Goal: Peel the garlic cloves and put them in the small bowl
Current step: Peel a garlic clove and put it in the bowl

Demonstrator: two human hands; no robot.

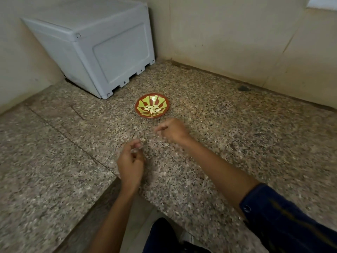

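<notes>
Peeling looks underway: left hand (130, 165) pinches a pale garlic clove (135, 150), right hand (172, 132) loosely curled, apparently empty, near the small bowl (141, 114).

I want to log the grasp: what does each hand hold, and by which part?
The left hand pinches something small and pale at its fingertips, too blurred to identify. The right hand seems to hold nothing, its fingers loosely curled.

Dim, even indoor light, soft shadows, wide-angle bending at the edges, and motion blur on both hands (151, 147).
</notes>
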